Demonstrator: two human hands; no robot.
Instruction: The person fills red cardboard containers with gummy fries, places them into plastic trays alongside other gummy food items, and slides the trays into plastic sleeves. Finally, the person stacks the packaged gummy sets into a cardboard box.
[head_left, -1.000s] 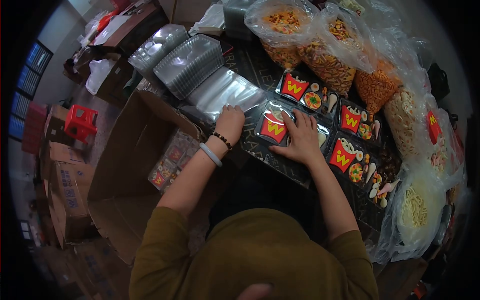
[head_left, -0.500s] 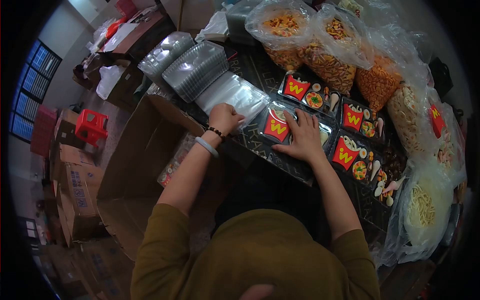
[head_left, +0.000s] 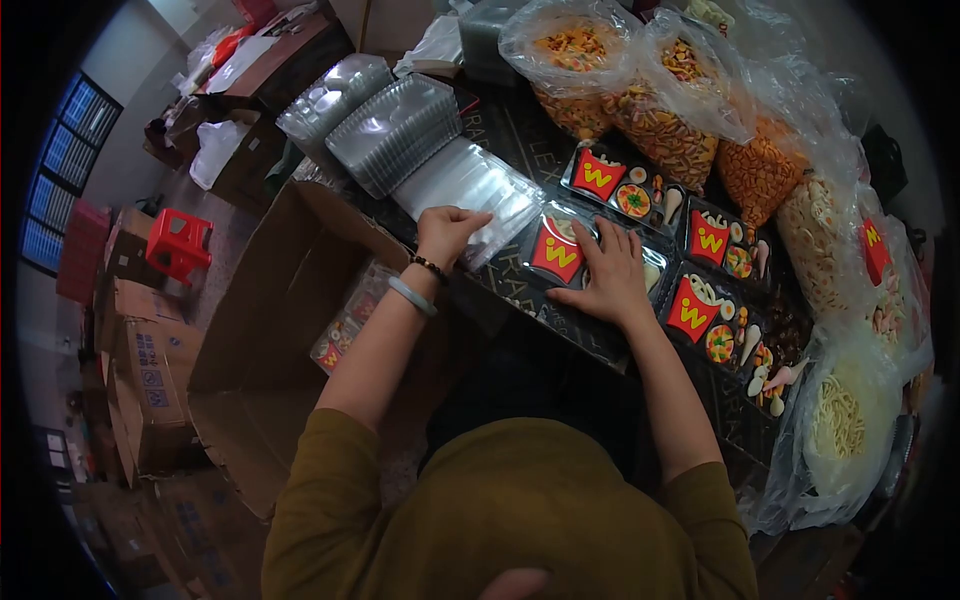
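My left hand (head_left: 446, 238) is over a pile of clear plastic bags (head_left: 505, 193), thumb and fingertips pinched together at the top bag. The thin film at the fingertips is hard to make out. My right hand (head_left: 612, 272) lies with fingers spread on a packed tray (head_left: 555, 252) under a clear lid. Inside that tray shows a red toy fries box with a yellow mark; the palm hides much of the rest. Beyond and to the right are open black trays (head_left: 690, 306) of toy food: red fries boxes, a pizza, an egg and a drumstick.
Nested clear lids (head_left: 395, 135) stand behind the bags. Open bags of small toy pieces (head_left: 665, 130) line the table's far and right sides, with pale toy fries (head_left: 838, 420) nearest. An open cardboard box (head_left: 250, 350) stands at left, packed sets inside. A red stool (head_left: 180, 245) is farther left.
My left hand's pinched fingers have shifted slightly up, farther over the bag pile. My right hand stays on the covered tray. The whole view has shifted a little.
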